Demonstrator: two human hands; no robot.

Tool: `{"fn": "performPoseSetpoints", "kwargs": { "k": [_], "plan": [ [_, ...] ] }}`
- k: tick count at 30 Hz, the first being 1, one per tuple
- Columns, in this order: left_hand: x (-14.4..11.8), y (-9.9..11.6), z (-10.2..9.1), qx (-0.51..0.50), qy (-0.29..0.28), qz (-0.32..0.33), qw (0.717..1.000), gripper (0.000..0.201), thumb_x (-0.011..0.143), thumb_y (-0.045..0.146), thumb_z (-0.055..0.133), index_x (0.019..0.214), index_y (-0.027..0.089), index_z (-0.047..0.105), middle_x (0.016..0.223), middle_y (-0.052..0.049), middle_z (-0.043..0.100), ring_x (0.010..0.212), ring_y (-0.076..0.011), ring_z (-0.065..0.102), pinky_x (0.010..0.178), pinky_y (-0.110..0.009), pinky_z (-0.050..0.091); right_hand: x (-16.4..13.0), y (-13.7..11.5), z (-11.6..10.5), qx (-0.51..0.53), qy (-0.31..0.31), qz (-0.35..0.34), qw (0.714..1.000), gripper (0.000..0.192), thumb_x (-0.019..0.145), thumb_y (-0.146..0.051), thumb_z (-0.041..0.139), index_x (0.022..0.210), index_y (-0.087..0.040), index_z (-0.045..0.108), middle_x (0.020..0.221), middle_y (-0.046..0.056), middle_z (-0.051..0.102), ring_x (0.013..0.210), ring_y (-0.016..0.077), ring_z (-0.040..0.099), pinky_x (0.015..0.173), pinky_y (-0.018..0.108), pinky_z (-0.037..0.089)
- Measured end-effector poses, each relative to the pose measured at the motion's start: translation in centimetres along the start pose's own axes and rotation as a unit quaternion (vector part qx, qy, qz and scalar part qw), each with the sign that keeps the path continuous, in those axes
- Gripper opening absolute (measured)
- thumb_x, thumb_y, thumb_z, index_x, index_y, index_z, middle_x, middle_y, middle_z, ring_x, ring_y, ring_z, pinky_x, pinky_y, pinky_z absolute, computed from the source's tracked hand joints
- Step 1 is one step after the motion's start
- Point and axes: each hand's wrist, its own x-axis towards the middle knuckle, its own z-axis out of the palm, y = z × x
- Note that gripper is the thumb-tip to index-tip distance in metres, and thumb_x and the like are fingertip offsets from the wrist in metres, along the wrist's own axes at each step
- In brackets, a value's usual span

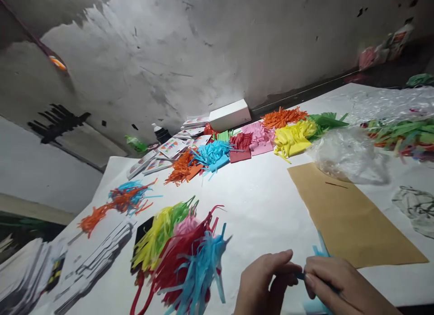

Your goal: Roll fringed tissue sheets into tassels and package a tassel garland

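My right hand [339, 283] is closed around blue tissue paper [323, 245], with thin strips poking out above the fist and a blurred blue part below it. A narrow, twisted-looking bit of the same paper bridges the gap to my left hand [266, 281], whose curled fingertips pinch its end. Left of my hands lies a bunch of fringed tissue tassels: a blue tassel [203, 265], a red tassel [172, 263], a yellow tassel [154, 238], plus green and pink ones. A red cord loop [145, 301] hangs from the bunch.
A brown paper sheet [352, 220] and a crumpled clear plastic bag [349, 154] lie at the right. Fringed paper stacks, such as a yellow stack [294, 136], line the back beside a white box [228, 115]. Printed packs [171, 147] and orange tassels [96, 217] are leftward.
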Motion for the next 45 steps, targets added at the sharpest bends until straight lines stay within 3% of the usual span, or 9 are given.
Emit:
{"fn": "performPoseSetpoints", "kwargs": {
  "k": [4, 9, 15, 18, 21, 25, 34, 40, 45],
  "plan": [
    [-1.1, 0.0, -0.7, 0.032, 0.023, 0.026, 0.999, 0.034, 0.095, 0.019, 0.069, 0.125, 0.034, 0.069, 0.091, -0.004, 0.083, 0.077, -0.0164, 0.078, 0.078, -0.027, 0.062, 0.2, -0.6, 0.5, -0.041, -0.047, 0.006, 0.998, 0.032, 0.104, -0.027, 0.045, 0.073, -0.024, 0.052, 0.067, -0.004, 0.061, 0.06, 0.0128, 0.061, 0.055, 0.022, 0.046],
    [-2.0, 0.6, -1.3, 0.02, 0.037, 0.037, 0.998, 0.031, 0.096, 0.018, 0.066, 0.124, 0.032, 0.07, 0.095, -0.006, 0.082, 0.083, -0.0174, 0.078, 0.078, -0.027, 0.061, -0.2, -0.8, 1.5, -0.132, -0.039, -0.092, 0.986, 0.017, 0.104, -0.019, 0.047, 0.095, -0.025, 0.06, 0.08, -0.001, 0.066, 0.069, 0.0136, 0.066, 0.061, 0.022, 0.049],
    [-2.9, 0.7, -2.3, -0.025, 0.024, -0.073, 0.997, 0.031, 0.093, 0.04, 0.071, 0.116, 0.02, 0.07, 0.088, -0.008, 0.079, 0.077, -0.0185, 0.075, 0.076, -0.028, 0.061, 0.0, -2.0, 1.6, -0.195, -0.037, -0.168, 0.966, 0.027, 0.103, -0.018, 0.042, 0.082, -0.024, 0.058, 0.07, 0.0, 0.062, 0.058, 0.0148, 0.062, 0.052, 0.024, 0.045],
    [-3.4, 0.7, -2.4, -0.004, 0.03, -0.073, 0.997, 0.027, 0.093, 0.037, 0.071, 0.113, 0.02, 0.071, 0.084, -0.007, 0.078, 0.075, -0.0179, 0.073, 0.077, -0.028, 0.059, 0.2, -2.3, 1.6, -0.196, -0.051, -0.165, 0.965, 0.027, 0.101, -0.016, 0.043, 0.08, -0.024, 0.057, 0.068, 0.0, 0.062, 0.056, 0.0149, 0.061, 0.051, 0.024, 0.044],
    [-3.6, 0.7, -2.0, 0.037, 0.034, -0.023, 0.998, 0.022, 0.093, 0.025, 0.07, 0.115, 0.023, 0.07, 0.082, -0.004, 0.078, 0.073, -0.0162, 0.073, 0.076, -0.026, 0.059, -0.1, -2.3, 1.6, -0.194, -0.048, -0.155, 0.968, 0.027, 0.099, -0.013, 0.044, 0.077, -0.024, 0.055, 0.067, 0.0, 0.061, 0.055, 0.0145, 0.061, 0.05, 0.024, 0.043],
    [-3.7, 0.2, -1.5, 0.083, 0.039, 0.043, 0.995, 0.031, 0.093, 0.013, 0.068, 0.121, 0.027, 0.067, 0.083, -0.003, 0.079, 0.071, -0.015, 0.073, 0.076, -0.026, 0.059, -0.5, -2.2, 1.5, -0.183, -0.065, -0.126, 0.973, 0.027, 0.099, -0.011, 0.044, 0.077, -0.025, 0.055, 0.067, -0.001, 0.061, 0.056, 0.0144, 0.061, 0.051, 0.025, 0.045],
    [-3.1, -0.2, -2.2, 0.115, -0.037, 0.089, 0.989, 0.037, 0.093, 0.006, 0.062, 0.123, 0.027, 0.059, 0.085, -0.002, 0.078, 0.074, -0.015, 0.074, 0.074, -0.025, 0.06, -0.7, -2.3, 1.5, -0.206, -0.092, -0.101, 0.969, 0.031, 0.099, -0.009, 0.04, 0.078, -0.023, 0.056, 0.073, 0.0, 0.062, 0.065, 0.0143, 0.063, 0.059, 0.025, 0.047],
    [-3.4, -0.2, -2.0, 0.114, -0.001, 0.071, 0.991, 0.032, 0.095, 0.011, 0.063, 0.122, 0.028, 0.061, 0.084, -0.001, 0.077, 0.073, -0.0146, 0.073, 0.075, -0.025, 0.06, -1.2, -1.2, 1.9, -0.126, -0.025, -0.084, 0.988, 0.015, 0.101, -0.016, 0.05, 0.108, -0.027, 0.059, 0.094, -0.001, 0.073, 0.083, 0.015, 0.072, 0.074, 0.023, 0.054],
    [-3.3, -0.4, -2.0, 0.121, -0.023, 0.097, 0.988, 0.041, 0.092, 0.006, 0.066, 0.123, 0.031, 0.059, 0.089, -0.001, 0.077, 0.077, -0.0135, 0.073, 0.075, -0.022, 0.06, -1.2, -1.2, 2.3, -0.087, -0.012, -0.1, 0.991, 0.019, 0.1, -0.01, 0.047, 0.101, -0.026, 0.057, 0.086, -0.003, 0.07, 0.076, 0.0121, 0.07, 0.071, 0.021, 0.053]
  ]
}}
